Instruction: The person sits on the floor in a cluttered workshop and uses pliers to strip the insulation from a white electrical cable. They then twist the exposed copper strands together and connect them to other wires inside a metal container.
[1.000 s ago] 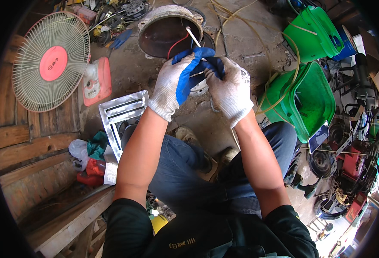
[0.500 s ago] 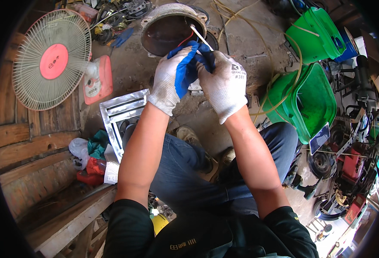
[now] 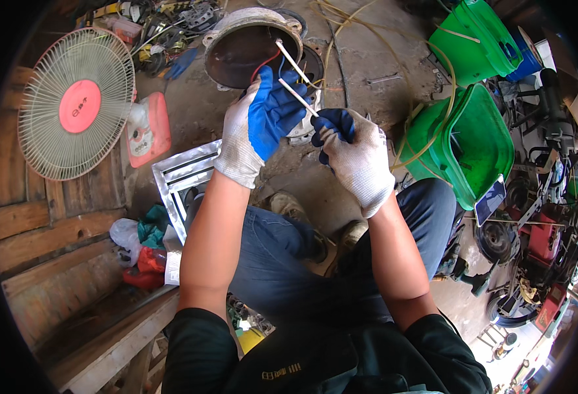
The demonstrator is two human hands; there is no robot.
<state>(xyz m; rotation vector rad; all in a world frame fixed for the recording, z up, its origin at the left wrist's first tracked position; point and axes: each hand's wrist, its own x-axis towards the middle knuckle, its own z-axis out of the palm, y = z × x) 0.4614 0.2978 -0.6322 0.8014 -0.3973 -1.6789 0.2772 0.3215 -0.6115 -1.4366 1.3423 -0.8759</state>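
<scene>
A pink table fan (image 3: 80, 105) stands on the left. Two green buckets (image 3: 478, 41) sit on the right. A wrench (image 3: 385, 78) lies on the floor (image 3: 367, 59).

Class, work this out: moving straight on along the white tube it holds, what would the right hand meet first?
Probably the open left hand, up-left of the right hand; depth between them is unclear.
</scene>
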